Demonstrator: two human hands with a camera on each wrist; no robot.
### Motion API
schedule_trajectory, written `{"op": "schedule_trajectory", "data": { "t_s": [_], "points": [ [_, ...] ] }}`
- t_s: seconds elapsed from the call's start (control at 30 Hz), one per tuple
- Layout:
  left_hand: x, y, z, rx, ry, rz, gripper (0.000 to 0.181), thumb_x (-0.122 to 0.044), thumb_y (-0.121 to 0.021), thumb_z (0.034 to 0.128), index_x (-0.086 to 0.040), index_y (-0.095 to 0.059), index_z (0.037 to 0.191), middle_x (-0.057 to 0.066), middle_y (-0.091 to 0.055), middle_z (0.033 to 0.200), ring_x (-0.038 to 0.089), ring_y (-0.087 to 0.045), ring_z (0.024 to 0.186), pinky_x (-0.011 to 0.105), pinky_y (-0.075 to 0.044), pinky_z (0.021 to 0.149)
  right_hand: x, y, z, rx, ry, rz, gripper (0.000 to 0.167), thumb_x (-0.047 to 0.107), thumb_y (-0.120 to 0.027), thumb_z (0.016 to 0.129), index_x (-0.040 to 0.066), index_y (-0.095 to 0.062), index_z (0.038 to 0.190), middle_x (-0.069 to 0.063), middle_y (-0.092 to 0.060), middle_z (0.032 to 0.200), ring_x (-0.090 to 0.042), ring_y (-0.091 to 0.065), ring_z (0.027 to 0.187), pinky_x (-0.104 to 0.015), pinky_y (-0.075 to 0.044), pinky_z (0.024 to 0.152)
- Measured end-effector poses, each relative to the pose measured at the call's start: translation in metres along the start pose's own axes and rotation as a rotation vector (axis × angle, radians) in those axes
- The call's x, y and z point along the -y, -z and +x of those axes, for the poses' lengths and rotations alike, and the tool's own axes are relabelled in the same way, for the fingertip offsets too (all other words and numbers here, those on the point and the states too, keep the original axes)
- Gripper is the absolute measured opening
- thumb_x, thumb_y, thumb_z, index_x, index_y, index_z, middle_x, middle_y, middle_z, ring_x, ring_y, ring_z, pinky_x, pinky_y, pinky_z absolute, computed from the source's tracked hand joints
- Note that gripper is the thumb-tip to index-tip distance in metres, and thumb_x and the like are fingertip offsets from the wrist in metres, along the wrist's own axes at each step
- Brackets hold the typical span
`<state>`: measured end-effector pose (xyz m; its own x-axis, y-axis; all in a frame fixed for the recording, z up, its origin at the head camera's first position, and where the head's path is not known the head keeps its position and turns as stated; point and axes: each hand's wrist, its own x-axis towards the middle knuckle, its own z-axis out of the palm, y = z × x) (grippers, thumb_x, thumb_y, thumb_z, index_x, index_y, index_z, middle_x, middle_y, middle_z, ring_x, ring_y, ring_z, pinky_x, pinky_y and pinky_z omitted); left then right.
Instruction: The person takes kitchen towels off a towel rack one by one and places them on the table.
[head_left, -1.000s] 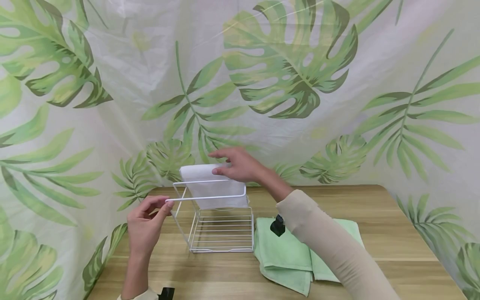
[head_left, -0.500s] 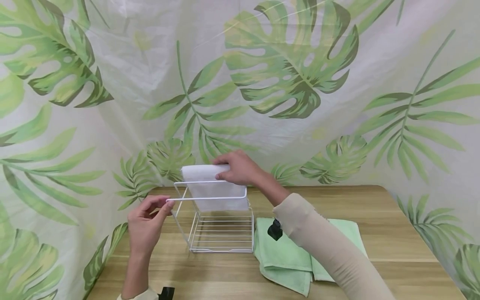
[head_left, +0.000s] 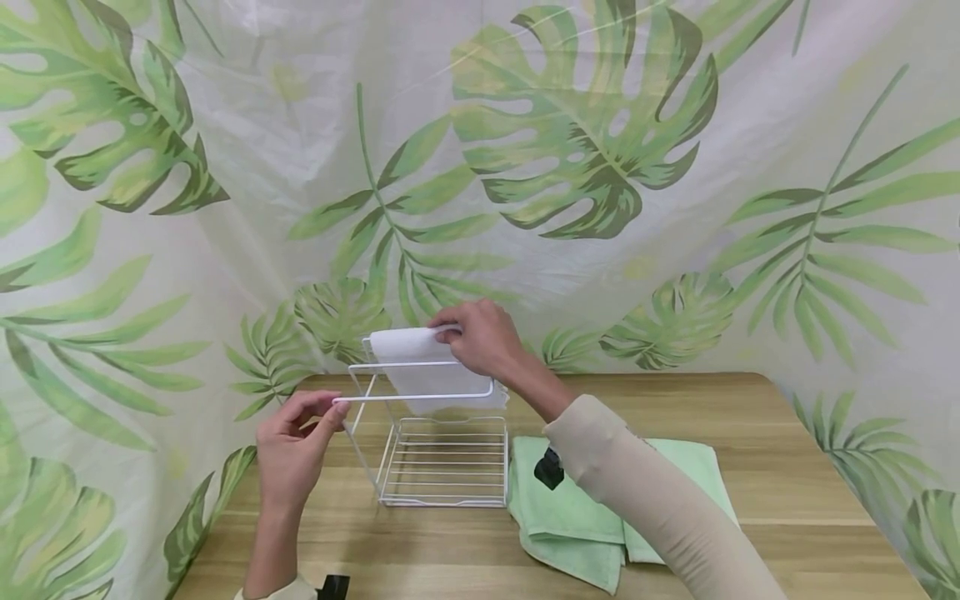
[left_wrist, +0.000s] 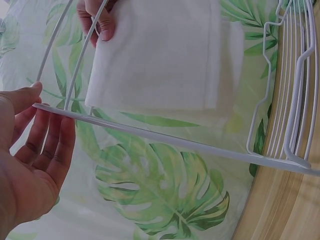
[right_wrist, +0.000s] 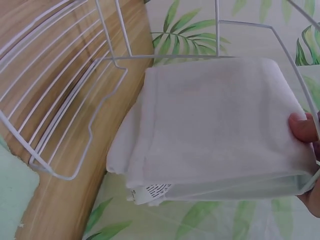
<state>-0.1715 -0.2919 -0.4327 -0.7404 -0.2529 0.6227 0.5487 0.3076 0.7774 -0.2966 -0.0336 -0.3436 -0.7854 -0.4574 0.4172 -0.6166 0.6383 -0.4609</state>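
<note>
A white wire rack (head_left: 442,502) stands on the table, and a white cloth (head_left: 420,367) hangs folded over its rear top rail. My left hand (head_left: 294,450) pinches the front left corner of the top frame between thumb and fingers. At the cloth's upper right edge, my right hand (head_left: 483,342) grips the fabric with thumb and fingers. The right wrist view shows the cloth (right_wrist: 215,120) draped in layers, a printed label at its lower edge and my right thumb on its side. In the left wrist view the left fingers (left_wrist: 62,137) lie under the white bar.
Light green cloths (head_left: 570,508) lie folded on the wooden table (head_left: 787,467) right of the rack, partly under my right forearm. A leaf-patterned curtain (head_left: 585,275) hangs behind the table.
My right hand has come down onto the cloth and closed on its edge. The cloth has shifted slightly right and its lower edge sits a little higher. The left hand has stayed in place.
</note>
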Motion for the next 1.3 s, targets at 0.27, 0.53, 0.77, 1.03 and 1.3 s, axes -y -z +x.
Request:
{"op": "schedule_trajectory", "data": {
  "t_s": [0.27,0.53,0.77,1.03,1.3],
  "points": [
    [0.001,0.0,-0.001,-0.007,0.015,0.0,0.017,0.015,-0.076,0.0906,0.017,-0.072,0.107,-0.012,-0.074,0.089,0.0,-0.073,0.078,0.017,-0.065,0.067,0.0,0.001,-0.001,-0.127,0.06,-0.026,0.015,0.018,-0.077,0.1,0.021,-0.085,0.112,0.002,-0.085,0.105,-0.012,-0.072,0.072,-0.025,-0.051,0.059],
    [0.003,0.0,-0.001,-0.008,0.005,-0.045,0.017,0.014,-0.076,0.0907,0.02,-0.07,0.105,-0.008,-0.075,0.088,0.001,-0.073,0.077,0.017,-0.065,0.067,0.003,0.013,0.004,-0.243,0.116,-0.004,0.014,0.019,-0.078,0.099,0.018,-0.085,0.111,0.001,-0.084,0.105,-0.014,-0.074,0.07,-0.03,-0.058,0.063],
    [0.002,-0.001,0.0,-0.007,-0.001,-0.064,0.017,0.017,-0.075,0.0896,0.02,-0.07,0.105,-0.007,-0.074,0.088,0.003,-0.073,0.076,0.018,-0.065,0.066,0.012,0.037,0.01,-0.276,0.125,0.051,0.014,0.018,-0.078,0.1,0.015,-0.085,0.111,-0.001,-0.084,0.108,-0.018,-0.08,0.086,-0.034,-0.062,0.073],
    [0.002,-0.001,0.0,-0.012,0.011,-0.048,0.016,0.016,-0.076,0.0898,0.017,-0.072,0.106,-0.007,-0.074,0.087,0.003,-0.073,0.076,0.018,-0.065,0.066,0.022,0.062,0.016,-0.298,0.139,0.129,0.014,0.013,-0.078,0.099,0.012,-0.084,0.112,-0.002,-0.084,0.109,-0.018,-0.081,0.107,-0.034,-0.065,0.092],
    [0.003,0.0,0.001,-0.009,0.013,-0.03,0.016,0.015,-0.076,0.0908,0.018,-0.071,0.106,-0.008,-0.074,0.088,0.001,-0.073,0.076,0.017,-0.065,0.066,0.027,0.086,0.022,-0.357,0.129,0.218,0.016,0.011,-0.08,0.097,0.01,-0.084,0.112,-0.005,-0.084,0.109,-0.02,-0.08,0.11,-0.033,-0.064,0.095]
  ]
}}
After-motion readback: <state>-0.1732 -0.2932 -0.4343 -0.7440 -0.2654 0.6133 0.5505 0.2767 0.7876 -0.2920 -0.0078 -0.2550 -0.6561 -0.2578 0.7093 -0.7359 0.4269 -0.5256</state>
